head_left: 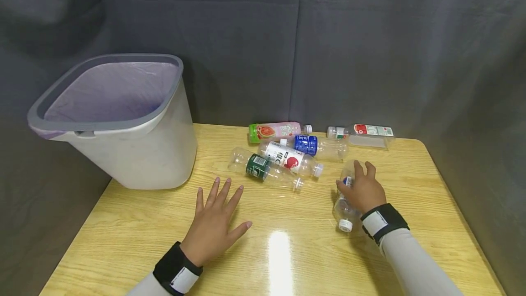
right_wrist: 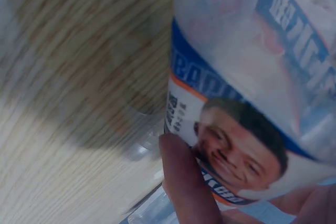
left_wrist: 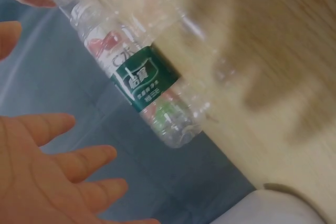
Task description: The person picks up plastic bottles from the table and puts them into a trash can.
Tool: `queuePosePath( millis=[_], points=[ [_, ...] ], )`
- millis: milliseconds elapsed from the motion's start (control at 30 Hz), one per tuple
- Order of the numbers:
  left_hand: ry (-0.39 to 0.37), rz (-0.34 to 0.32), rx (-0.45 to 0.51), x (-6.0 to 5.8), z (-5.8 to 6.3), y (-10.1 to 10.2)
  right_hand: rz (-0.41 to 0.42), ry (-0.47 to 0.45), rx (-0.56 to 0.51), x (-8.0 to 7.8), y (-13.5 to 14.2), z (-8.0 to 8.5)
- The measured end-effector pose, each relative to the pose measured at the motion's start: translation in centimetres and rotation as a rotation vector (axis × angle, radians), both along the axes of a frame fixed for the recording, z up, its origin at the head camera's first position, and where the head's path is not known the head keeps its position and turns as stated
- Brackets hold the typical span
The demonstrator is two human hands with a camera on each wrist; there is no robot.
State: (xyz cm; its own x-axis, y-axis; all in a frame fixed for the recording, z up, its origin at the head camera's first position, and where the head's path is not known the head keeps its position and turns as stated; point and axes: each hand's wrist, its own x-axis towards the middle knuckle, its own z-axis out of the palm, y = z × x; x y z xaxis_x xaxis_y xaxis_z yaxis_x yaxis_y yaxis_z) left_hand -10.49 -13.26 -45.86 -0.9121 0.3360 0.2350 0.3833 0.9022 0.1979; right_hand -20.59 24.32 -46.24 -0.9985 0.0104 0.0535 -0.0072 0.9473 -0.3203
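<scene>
My right hand [head_left: 365,188] grips a clear plastic bottle [head_left: 342,207] lying on the right part of the table, its white cap pointing towards me. In the right wrist view this bottle [right_wrist: 226,77] has a blue, white and orange printed label, with a fingertip [right_wrist: 184,177] against it. My left hand [head_left: 213,225] is spread over the table, palm down, fingers straight and holding nothing. Beyond its fingertips lies a green-label bottle [head_left: 258,166], also large in the left wrist view. Against that one rests a white-label bottle [head_left: 283,155] with a red fruit picture.
Behind these lie a blue-label bottle [head_left: 306,144] and a pink-and-green-label bottle [head_left: 279,130]. Another clear bottle [head_left: 371,130] with a red and white label lies at the back right edge. A white bin [head_left: 172,145] with a grey rim and purple liner stands back left. Grey curtains [head_left: 246,49] surround the table.
</scene>
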Motion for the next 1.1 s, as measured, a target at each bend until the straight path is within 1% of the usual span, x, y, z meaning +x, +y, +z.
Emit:
queuePosePath(
  millis=[133,367,533,667,733,833,933,1000,1100],
  points=[
    [0.006,0.001,-0.009,-0.2,-0.3,0.0,-0.004,-0.017,0.002,-0.1,0.0,0.0],
    [-0.004,0.003,-0.001,-0.4,-0.6,0.0,-0.012,-0.009,0.015,-0.2,-0.1,0.0],
    [-0.021,0.003,0.015,-0.6,-0.5,0.0,-0.021,-0.005,0.014,-0.2,0.0,-0.2],
    [-0.024,0.001,0.016,-0.7,-0.3,0.0,-0.028,0.001,-0.012,0.0,0.1,-0.4],
    [-0.056,-0.001,0.034,-0.8,0.0,0.0,-0.033,0.011,-0.036,0.2,0.3,-0.6],
    [-0.149,-0.003,0.121,-0.9,0.8,0.0,-0.052,0.022,-0.088,0.8,0.2,-0.5],
    [-0.236,-0.008,0.263,-1.1,1.8,-0.1,-0.056,0.059,-0.151,1.9,-0.3,0.0],
    [-0.251,-0.022,0.348,-1.2,2.4,-0.1,-0.041,0.091,-0.198,2.8,-1.1,0.7],
    [-0.291,-0.055,0.468,-1.1,3.2,0.2,0.021,0.153,-0.266,4.5,-2.7,1.6]
  ],
)
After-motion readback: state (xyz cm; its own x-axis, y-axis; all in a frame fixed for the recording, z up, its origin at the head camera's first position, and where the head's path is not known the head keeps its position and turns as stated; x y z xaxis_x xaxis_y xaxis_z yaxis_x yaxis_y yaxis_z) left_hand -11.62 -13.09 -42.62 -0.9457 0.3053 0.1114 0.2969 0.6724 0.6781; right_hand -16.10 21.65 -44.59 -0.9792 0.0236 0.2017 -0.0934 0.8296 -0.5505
